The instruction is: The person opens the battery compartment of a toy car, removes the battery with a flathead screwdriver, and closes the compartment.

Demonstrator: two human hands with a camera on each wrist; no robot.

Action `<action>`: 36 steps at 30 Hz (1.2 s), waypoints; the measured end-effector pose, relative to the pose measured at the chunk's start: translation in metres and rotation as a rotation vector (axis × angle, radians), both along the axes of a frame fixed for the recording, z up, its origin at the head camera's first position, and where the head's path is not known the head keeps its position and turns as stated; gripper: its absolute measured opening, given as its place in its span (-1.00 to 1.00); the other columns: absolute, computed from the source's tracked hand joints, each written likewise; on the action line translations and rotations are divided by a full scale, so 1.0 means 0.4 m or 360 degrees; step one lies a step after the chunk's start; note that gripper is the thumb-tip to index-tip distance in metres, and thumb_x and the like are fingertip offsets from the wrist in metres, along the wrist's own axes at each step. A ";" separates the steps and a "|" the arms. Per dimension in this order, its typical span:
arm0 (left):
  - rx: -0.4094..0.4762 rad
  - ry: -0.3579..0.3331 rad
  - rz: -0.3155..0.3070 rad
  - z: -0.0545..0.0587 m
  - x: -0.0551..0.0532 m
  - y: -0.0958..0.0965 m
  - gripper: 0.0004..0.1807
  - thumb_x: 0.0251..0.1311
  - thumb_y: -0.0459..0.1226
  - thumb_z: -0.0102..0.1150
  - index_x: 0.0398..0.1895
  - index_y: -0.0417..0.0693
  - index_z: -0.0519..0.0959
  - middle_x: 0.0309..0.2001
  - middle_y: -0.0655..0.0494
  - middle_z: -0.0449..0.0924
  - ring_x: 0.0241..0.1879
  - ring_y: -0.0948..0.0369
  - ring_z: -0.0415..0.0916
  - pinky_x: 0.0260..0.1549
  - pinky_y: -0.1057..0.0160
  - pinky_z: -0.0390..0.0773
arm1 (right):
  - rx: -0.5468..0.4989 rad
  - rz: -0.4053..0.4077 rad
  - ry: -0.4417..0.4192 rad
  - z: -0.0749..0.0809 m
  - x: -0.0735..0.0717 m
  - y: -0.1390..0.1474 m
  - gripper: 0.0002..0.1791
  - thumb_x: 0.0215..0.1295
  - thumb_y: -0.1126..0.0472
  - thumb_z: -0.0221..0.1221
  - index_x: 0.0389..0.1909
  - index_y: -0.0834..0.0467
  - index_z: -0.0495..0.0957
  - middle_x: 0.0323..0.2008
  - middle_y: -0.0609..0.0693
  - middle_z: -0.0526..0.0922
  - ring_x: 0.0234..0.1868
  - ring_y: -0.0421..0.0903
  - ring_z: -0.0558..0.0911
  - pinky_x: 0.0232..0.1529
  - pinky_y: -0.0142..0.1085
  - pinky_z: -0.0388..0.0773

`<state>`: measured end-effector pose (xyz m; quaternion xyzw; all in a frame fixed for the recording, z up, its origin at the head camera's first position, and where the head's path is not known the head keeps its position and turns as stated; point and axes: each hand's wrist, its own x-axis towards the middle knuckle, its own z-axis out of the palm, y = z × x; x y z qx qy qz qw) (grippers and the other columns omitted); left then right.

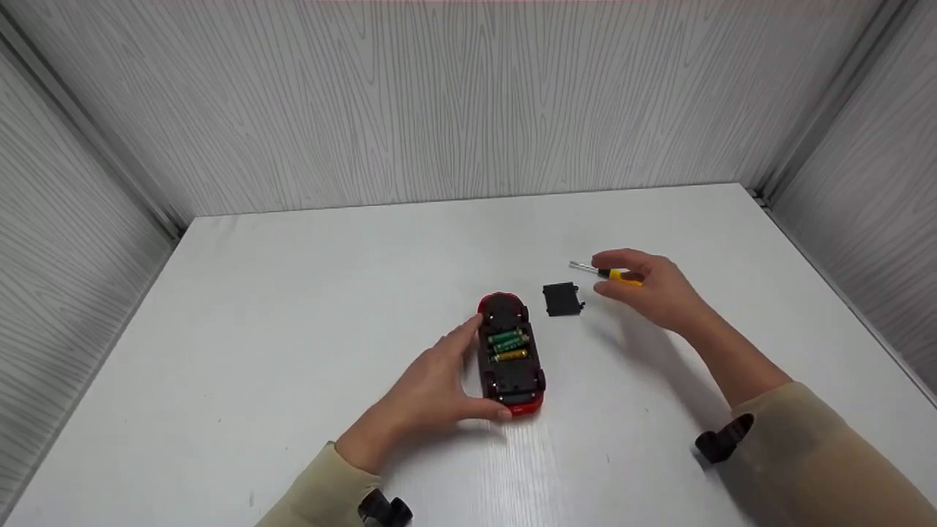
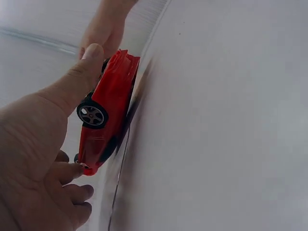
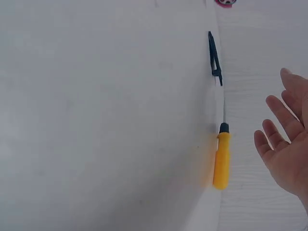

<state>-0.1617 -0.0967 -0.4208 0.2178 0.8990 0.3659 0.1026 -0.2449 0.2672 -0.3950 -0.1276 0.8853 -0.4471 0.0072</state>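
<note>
By the left hand (image 1: 432, 384), the upturned toy car (image 1: 512, 377) is held between thumb and fingers; the right hand (image 1: 655, 289), thumb and fingers parted, is poised over the screwdriver (image 3: 222, 154), beyond the car to its right, with nothing gripped. Three batteries (image 1: 510, 356) are seen in the car's uncovered bay and could be spilled if the car were tipped. The black cover (image 1: 562, 299), just right of the car, could be swept aside by a low reach. Ample room is offered left of the car; the surface's (image 1: 293, 307) back edge, met by the wall (image 1: 439, 110), is well beyond it.
</note>
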 end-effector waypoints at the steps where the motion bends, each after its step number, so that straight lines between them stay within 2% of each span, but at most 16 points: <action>1: -0.0020 0.0015 -0.0005 0.007 0.004 -0.003 0.46 -0.18 0.31 0.66 0.75 0.14 0.00 0.66 0.12 0.13 0.62 0.06 0.09 0.54 -0.04 0.19 | 0.0021 0.0048 0.0017 0.003 0.003 -0.014 -0.48 0.44 0.04 0.39 0.34 0.10 0.62 0.31 0.04 0.64 0.36 0.15 0.55 0.40 0.08 0.44; 7: -0.0188 0.0115 -0.0100 0.054 0.027 -0.021 0.31 -0.02 0.28 0.60 0.73 0.11 0.09 0.66 0.10 0.16 0.63 -0.05 0.07 0.51 -0.17 0.20 | 0.0198 0.0232 0.0113 0.006 0.024 -0.077 -0.45 0.41 0.08 0.42 0.39 0.00 0.60 0.40 -0.04 0.58 0.46 0.03 0.47 0.39 0.09 0.45; 12: -0.0341 0.0171 -0.0233 0.074 0.043 -0.033 0.22 0.07 0.26 0.56 0.72 0.09 0.14 0.65 0.17 0.17 0.64 -0.03 0.05 0.48 -0.19 0.26 | 0.0398 0.0367 0.0196 0.001 0.038 -0.117 -0.37 0.39 0.12 0.43 0.45 0.03 0.55 0.43 -0.01 0.55 0.53 0.10 0.37 0.48 0.15 0.33; 16: -0.0404 0.0192 -0.0332 0.076 0.052 -0.040 0.17 0.13 0.28 0.50 0.71 0.09 0.16 0.66 0.20 0.13 0.65 0.00 0.01 0.51 -0.17 0.21 | 0.0535 0.0506 0.0219 -0.002 0.040 -0.144 -0.33 0.42 0.15 0.39 0.53 0.01 0.48 0.49 -0.02 0.48 0.57 0.09 0.31 0.51 0.15 0.29; 21: -0.0454 0.0198 -0.0369 0.066 0.056 -0.045 0.15 0.16 0.32 0.44 0.72 0.13 0.15 0.67 0.20 0.10 0.66 0.03 -0.02 0.56 -0.13 0.11 | 0.0566 0.0630 0.0219 -0.008 0.041 -0.166 -0.30 0.43 0.22 0.36 0.56 0.04 0.42 0.56 -0.01 0.38 0.62 0.09 0.23 0.53 0.16 0.24; 25: -0.0506 0.0243 -0.0409 0.059 0.060 -0.048 0.15 0.16 0.34 0.42 0.71 0.10 0.16 0.68 0.17 0.09 0.67 0.02 -0.04 0.59 -0.07 0.03 | 0.0613 0.0651 0.0191 -0.015 0.044 -0.180 -0.25 0.42 0.21 0.36 0.60 -0.03 0.38 0.59 -0.06 0.32 0.64 0.09 0.19 0.53 0.17 0.23; 30: -0.0571 0.0239 -0.0449 0.056 0.064 -0.048 0.16 0.17 0.37 0.37 0.72 0.11 0.14 0.69 0.19 0.05 0.68 0.03 -0.10 0.60 -0.06 -0.01 | 0.0695 0.0657 0.0173 -0.032 0.043 -0.187 -0.21 0.43 0.18 0.35 0.63 -0.11 0.32 0.62 -0.12 0.27 0.65 0.04 0.17 0.52 0.17 0.25; 36: -0.0628 0.0241 -0.0486 0.052 0.062 -0.049 0.17 0.17 0.41 0.32 0.73 0.15 0.11 0.69 0.24 0.00 0.69 0.03 -0.13 0.60 -0.06 -0.02 | 0.0753 0.0683 0.0211 -0.038 0.039 -0.188 -0.21 0.44 0.20 0.32 0.64 -0.11 0.30 0.63 -0.10 0.25 0.65 0.07 0.15 0.51 0.24 0.23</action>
